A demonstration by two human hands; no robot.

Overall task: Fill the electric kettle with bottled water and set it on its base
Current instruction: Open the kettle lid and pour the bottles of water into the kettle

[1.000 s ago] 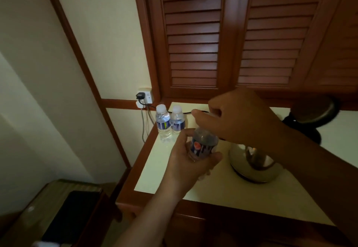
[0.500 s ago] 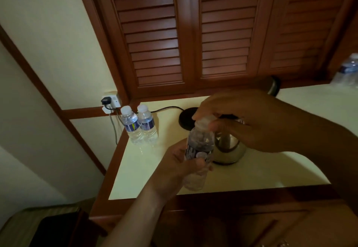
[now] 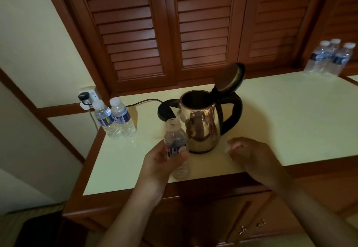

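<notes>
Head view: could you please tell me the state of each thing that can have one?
kettle: lid open, upright on counter, off its base.
base: bare, cord runs toward wall socket.
held bottle: uncapped, upright, gripped by left hand.
right hand: curled, contents unclear.
two bottles, by the socket: capped, upright.
three bottles, far end: capped, upright.

The left hand (image 3: 164, 162) reaches in from below on a bare forearm, fingers and thumb wrapped round an upright bottle (image 3: 175, 137). The right hand (image 3: 247, 154) hovers beside it, knuckles up and fingers curled. Blur hides whether they pinch anything.
</notes>
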